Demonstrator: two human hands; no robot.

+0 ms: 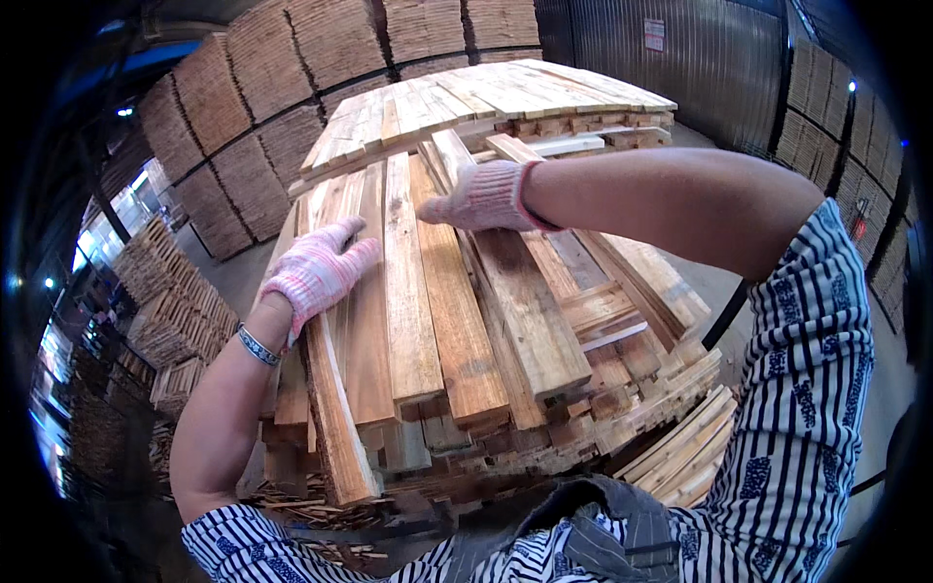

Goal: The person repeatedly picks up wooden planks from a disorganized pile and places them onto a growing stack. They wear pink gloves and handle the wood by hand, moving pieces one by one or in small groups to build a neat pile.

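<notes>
Both my hands wear white-and-pink knitted gloves. My left hand [326,267] rests on the left side of a layer of wooden planks, fingers stretched and apart. Beneath it a narrow plank [338,418] slants toward me, its near end jutting out past the pile. My right hand [481,197] is closed over the far part of a thick plank [530,325] that lies on top of others; some of its fingers are hidden, and its thumb side points left. Between my hands, a pale plank [399,291] and a browner plank [449,311] lie side by side.
Beyond my hands stands a stack topped with an even layer of planks [418,102]. Tall wood stacks [262,73] rise behind it, with a corrugated metal wall [719,68] at back right. Shorter piles [180,282] stand left. Loose boards [685,447] lie low at near right.
</notes>
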